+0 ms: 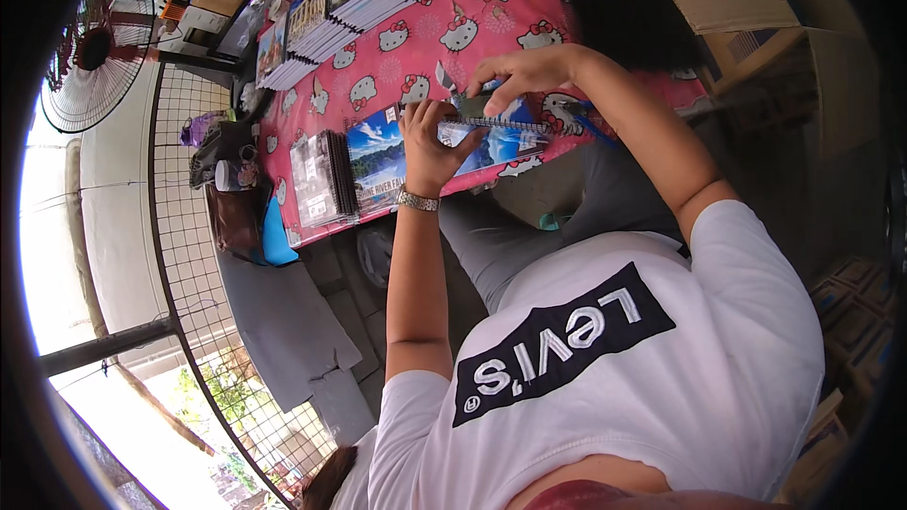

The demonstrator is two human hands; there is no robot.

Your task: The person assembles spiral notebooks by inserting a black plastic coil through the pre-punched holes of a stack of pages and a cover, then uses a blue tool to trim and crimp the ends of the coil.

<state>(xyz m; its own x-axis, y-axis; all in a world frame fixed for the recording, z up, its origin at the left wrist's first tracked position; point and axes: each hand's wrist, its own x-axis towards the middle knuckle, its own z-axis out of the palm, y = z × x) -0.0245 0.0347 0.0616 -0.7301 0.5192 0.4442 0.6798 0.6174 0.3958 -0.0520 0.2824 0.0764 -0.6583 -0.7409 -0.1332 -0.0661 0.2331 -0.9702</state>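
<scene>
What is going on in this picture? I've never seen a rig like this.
There is no machine: a person works with bare hands. One fisheye camera, worn on the head, looks down, so straight edges bend. The left hand, with a wristwatch, and the right hand meet at a dark spiral coil; their exact grip is partly hidden. On the pink patterned tablecloth lie a blue landscape print and, left of it, a stack of bound booklets.
</scene>
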